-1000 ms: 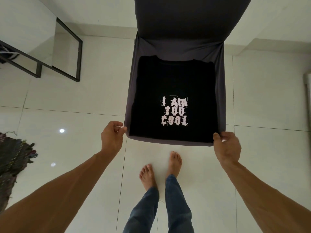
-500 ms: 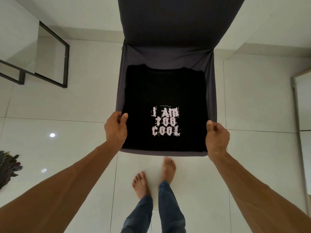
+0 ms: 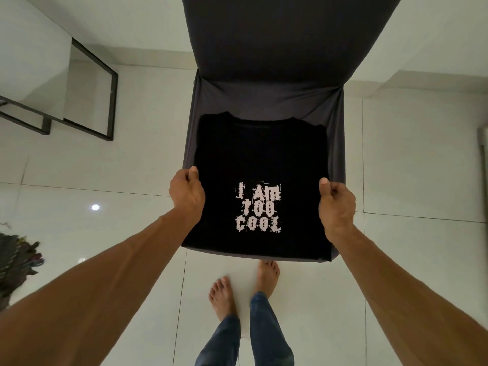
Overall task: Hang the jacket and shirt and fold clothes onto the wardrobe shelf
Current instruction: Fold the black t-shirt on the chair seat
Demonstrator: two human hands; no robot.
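The black T-shirt lies folded on the chair seat. The left hand and right hand pinch its 2 side edges, fingers seemingly clamped on cloth. Carrying to the wardrobe shelf remains; no wardrobe is in view.

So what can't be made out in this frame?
- Head view: fingers of the left hand and right hand curl out of sight at the folded black printed T-shirt; pinch unconfirmed.
- Grey fabric-covered chair: top cut off by frame.
- Wardrobe, jacket: out of view.
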